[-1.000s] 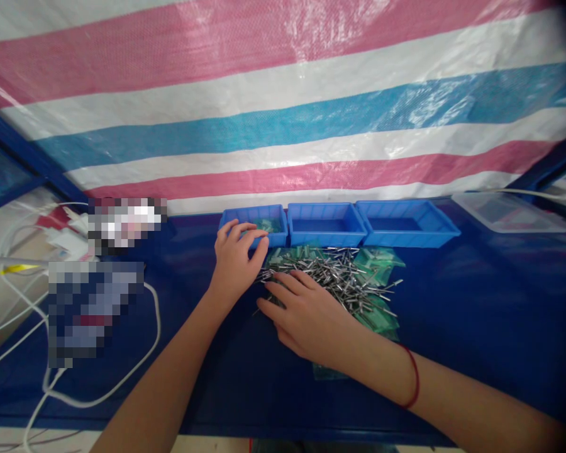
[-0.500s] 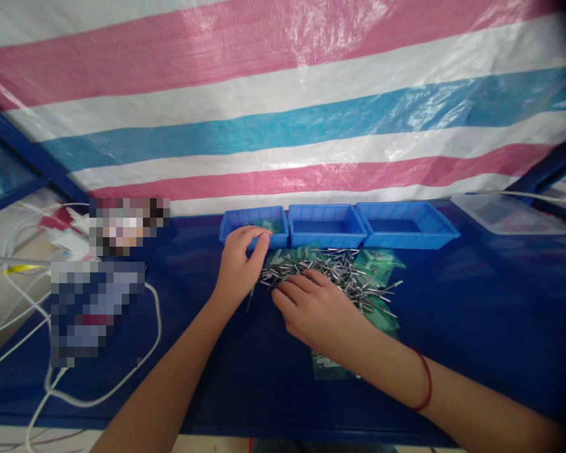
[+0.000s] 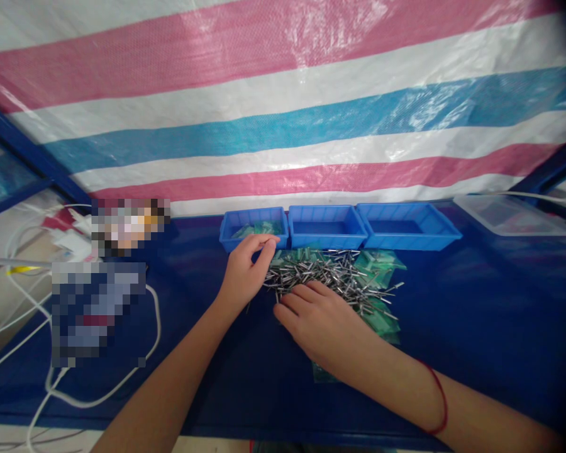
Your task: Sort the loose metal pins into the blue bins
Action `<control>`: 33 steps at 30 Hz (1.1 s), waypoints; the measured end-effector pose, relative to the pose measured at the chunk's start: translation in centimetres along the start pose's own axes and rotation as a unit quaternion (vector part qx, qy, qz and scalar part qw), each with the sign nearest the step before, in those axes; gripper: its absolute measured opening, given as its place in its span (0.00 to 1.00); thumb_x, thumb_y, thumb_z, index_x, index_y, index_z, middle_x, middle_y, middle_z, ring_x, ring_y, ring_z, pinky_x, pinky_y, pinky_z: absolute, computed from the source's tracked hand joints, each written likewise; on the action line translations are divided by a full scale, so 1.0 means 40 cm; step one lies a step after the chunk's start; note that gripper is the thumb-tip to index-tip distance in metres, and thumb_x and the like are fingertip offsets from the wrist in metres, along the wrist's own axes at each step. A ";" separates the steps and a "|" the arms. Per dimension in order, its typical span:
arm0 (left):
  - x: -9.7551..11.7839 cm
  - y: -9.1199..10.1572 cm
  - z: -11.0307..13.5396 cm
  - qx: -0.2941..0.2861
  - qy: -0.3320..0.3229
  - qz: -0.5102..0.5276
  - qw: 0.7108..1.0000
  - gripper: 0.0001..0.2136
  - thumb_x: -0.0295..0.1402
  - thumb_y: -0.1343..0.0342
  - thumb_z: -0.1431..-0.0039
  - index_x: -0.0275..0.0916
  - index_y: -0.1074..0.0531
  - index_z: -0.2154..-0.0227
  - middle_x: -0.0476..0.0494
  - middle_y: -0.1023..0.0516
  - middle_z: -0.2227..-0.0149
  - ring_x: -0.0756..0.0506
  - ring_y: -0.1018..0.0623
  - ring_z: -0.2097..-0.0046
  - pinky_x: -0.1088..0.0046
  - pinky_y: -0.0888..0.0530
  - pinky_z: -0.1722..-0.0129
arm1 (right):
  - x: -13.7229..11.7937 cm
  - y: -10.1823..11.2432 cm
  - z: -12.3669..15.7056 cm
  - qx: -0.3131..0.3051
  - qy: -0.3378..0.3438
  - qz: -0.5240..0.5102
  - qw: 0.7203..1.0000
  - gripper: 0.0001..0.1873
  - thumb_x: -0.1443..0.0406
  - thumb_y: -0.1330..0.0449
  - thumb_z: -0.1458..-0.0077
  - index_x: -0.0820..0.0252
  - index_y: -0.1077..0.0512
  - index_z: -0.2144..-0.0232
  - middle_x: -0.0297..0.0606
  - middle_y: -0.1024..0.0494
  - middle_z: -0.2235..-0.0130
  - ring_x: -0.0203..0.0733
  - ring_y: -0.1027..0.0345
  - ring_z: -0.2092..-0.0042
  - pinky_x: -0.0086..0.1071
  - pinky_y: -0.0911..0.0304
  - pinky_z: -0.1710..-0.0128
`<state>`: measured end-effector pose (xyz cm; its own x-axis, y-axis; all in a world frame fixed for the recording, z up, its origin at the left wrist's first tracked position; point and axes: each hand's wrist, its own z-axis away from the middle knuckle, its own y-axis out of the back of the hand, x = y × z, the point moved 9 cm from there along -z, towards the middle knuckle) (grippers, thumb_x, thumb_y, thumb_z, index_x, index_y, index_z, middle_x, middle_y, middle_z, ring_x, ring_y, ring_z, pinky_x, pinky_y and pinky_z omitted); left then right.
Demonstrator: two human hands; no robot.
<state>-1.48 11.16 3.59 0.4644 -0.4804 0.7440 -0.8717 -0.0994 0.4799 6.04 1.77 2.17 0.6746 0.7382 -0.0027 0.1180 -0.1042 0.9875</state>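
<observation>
Since the earlier frame, the left hand [image 3: 244, 269] has been drawn nearer and rightward, off the opening of the left blue bin [image 3: 226, 234], and the right hand [image 3: 323, 324] has been shifted slightly right. The pile of metal pins [image 3: 327, 275] is spread on the blue table [image 3: 476, 327], its long side running left to right; single pins are crossed every way, so no common axis is shown. From the left fingertips the pile lies right and nearer; from the right fingers it lies far and right. The right hand is the closer, its curled fingers laid over the near left edge; whether any pin is gripped cannot be told. The left thumb and forefinger seem brought almost together by the left bin's near right corner; whether anything is pinched is not shown. Green packets [image 3: 380, 267] are seen among and beside the pins, with others held in the left bin. Beyond the pile, the middle blue bin [image 3: 327, 240] and right blue bin [image 3: 410, 240] are lined up, backed by a striped sheet [image 3: 283, 138].
</observation>
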 end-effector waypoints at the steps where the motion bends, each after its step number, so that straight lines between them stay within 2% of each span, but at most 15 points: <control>1: 0.012 0.005 -0.003 -0.007 -0.003 -0.011 1.000 0.11 0.35 0.53 0.36 0.37 0.27 0.62 0.43 0.22 0.59 0.47 0.24 0.56 0.73 0.29 0.55 | 0.000 0.003 0.000 0.004 0.005 -0.007 1.000 0.04 0.71 0.44 0.44 0.60 0.29 0.68 0.39 0.23 0.67 0.45 0.32 0.64 0.39 0.44 0.63; 3: 0.043 0.020 -0.006 -0.041 -0.010 -0.068 0.997 0.11 0.35 0.54 0.36 0.37 0.27 0.62 0.43 0.23 0.59 0.47 0.24 0.58 0.73 0.29 0.58 | 0.003 0.012 0.002 0.024 0.014 -0.029 0.999 0.04 0.71 0.43 0.44 0.60 0.28 0.68 0.38 0.23 0.68 0.44 0.31 0.64 0.39 0.44 0.62; 4: 0.056 0.022 -0.002 -0.084 -0.013 -0.124 0.989 0.11 0.36 0.53 0.36 0.38 0.27 0.63 0.44 0.22 0.62 0.47 0.24 0.61 0.72 0.29 0.59 | 0.007 0.020 0.004 0.041 0.018 -0.042 0.998 0.04 0.71 0.43 0.44 0.60 0.28 0.68 0.38 0.22 0.68 0.43 0.31 0.65 0.38 0.43 0.62; 6: 0.053 0.033 0.023 -0.181 0.014 -0.258 0.949 0.11 0.37 0.53 0.37 0.39 0.27 0.65 0.46 0.23 0.67 0.45 0.24 0.65 0.70 0.30 0.62 | 0.020 0.042 0.012 0.082 0.022 -0.075 0.994 0.05 0.71 0.44 0.43 0.61 0.28 0.67 0.37 0.22 0.68 0.41 0.31 0.65 0.37 0.42 0.61; 7: 0.038 0.051 0.042 -0.205 0.046 -0.308 0.928 0.11 0.38 0.52 0.37 0.40 0.27 0.66 0.46 0.23 0.68 0.44 0.24 0.65 0.69 0.30 0.62 | 0.029 0.056 0.017 0.105 0.020 -0.095 0.990 0.06 0.71 0.44 0.42 0.61 0.27 0.67 0.37 0.22 0.68 0.40 0.30 0.65 0.37 0.42 0.60; 9: 0.001 0.089 0.086 -0.221 0.109 -0.382 0.891 0.12 0.39 0.53 0.37 0.40 0.27 0.61 0.43 0.23 0.64 0.42 0.23 0.62 0.67 0.29 0.62 | 0.053 0.086 0.030 0.153 0.006 -0.136 0.979 0.07 0.70 0.45 0.41 0.61 0.27 0.66 0.37 0.21 0.66 0.39 0.29 0.64 0.36 0.40 0.59; 11: -0.024 0.109 0.125 -0.201 0.125 -0.435 0.869 0.17 0.41 0.51 0.38 0.36 0.31 0.52 0.37 0.26 0.55 0.40 0.24 0.56 0.65 0.28 0.58 | 0.078 0.115 0.045 0.196 -0.010 -0.169 0.966 0.07 0.69 0.45 0.40 0.60 0.26 0.64 0.38 0.20 0.63 0.39 0.28 0.62 0.35 0.38 0.58; 13: -0.044 0.092 0.161 -0.206 0.112 -0.462 0.855 0.22 0.43 0.50 0.38 0.34 0.34 0.47 0.34 0.29 0.52 0.39 0.26 0.53 0.64 0.28 0.55 | 0.102 0.137 0.058 0.224 -0.027 -0.192 0.955 0.07 0.68 0.45 0.40 0.59 0.27 0.62 0.37 0.20 0.61 0.39 0.27 0.61 0.35 0.36 0.58; 15: -0.052 0.066 0.185 -0.204 0.097 -0.479 0.848 0.18 0.38 0.52 0.36 0.34 0.33 0.48 0.36 0.29 0.53 0.41 0.26 0.54 0.64 0.29 0.53 | 0.122 0.148 0.068 0.237 -0.043 -0.206 0.948 0.08 0.68 0.44 0.41 0.59 0.27 0.61 0.37 0.20 0.60 0.40 0.26 0.60 0.34 0.35 0.58; 19: -0.044 0.022 0.208 -0.199 0.077 -0.478 0.852 0.13 0.30 0.54 0.34 0.35 0.30 0.52 0.40 0.28 0.57 0.44 0.25 0.57 0.67 0.28 0.54 | 0.159 0.151 0.083 0.241 -0.081 -0.226 0.940 0.08 0.68 0.44 0.41 0.60 0.26 0.61 0.36 0.19 0.60 0.40 0.25 0.60 0.33 0.33 0.59; 23: -0.034 0.009 0.206 -0.189 0.052 -0.468 0.862 0.11 0.27 0.54 0.35 0.33 0.29 0.54 0.39 0.27 0.60 0.43 0.24 0.60 0.66 0.26 0.56 | 0.189 0.149 0.094 0.239 -0.099 -0.227 0.939 0.08 0.68 0.44 0.42 0.59 0.26 0.62 0.36 0.19 0.60 0.41 0.25 0.60 0.33 0.32 0.60; 26: -0.011 0.000 0.182 -0.168 0.025 -0.404 0.899 0.11 0.28 0.54 0.35 0.34 0.29 0.56 0.40 0.25 0.60 0.44 0.23 0.60 0.66 0.26 0.57 | 0.226 0.161 0.106 0.265 -0.130 -0.218 0.930 0.08 0.66 0.44 0.42 0.58 0.26 0.62 0.37 0.19 0.60 0.42 0.25 0.59 0.33 0.32 0.60; 29: 0.031 -0.021 0.143 -0.152 0.005 -0.298 0.943 0.10 0.30 0.54 0.35 0.38 0.29 0.57 0.43 0.24 0.60 0.45 0.23 0.58 0.69 0.27 0.56 | 0.276 0.173 0.125 0.305 -0.183 -0.229 0.906 0.08 0.66 0.44 0.44 0.58 0.27 0.62 0.38 0.20 0.61 0.42 0.25 0.61 0.33 0.32 0.62; 33: 0.085 -0.083 0.085 -0.166 -0.020 -0.220 0.961 0.09 0.31 0.53 0.36 0.40 0.29 0.58 0.44 0.23 0.58 0.46 0.23 0.57 0.70 0.28 0.55 | 0.338 0.152 0.137 0.317 -0.248 -0.279 0.872 0.06 0.66 0.41 0.48 0.59 0.26 0.66 0.38 0.21 0.65 0.41 0.27 0.64 0.32 0.35 0.69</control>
<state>2.46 6.89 2.93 0.7640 -0.4899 0.4199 -0.4912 -0.0197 0.8708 19.88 7.46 7.26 0.5966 0.4281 -0.6788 0.8019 -0.2839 0.5257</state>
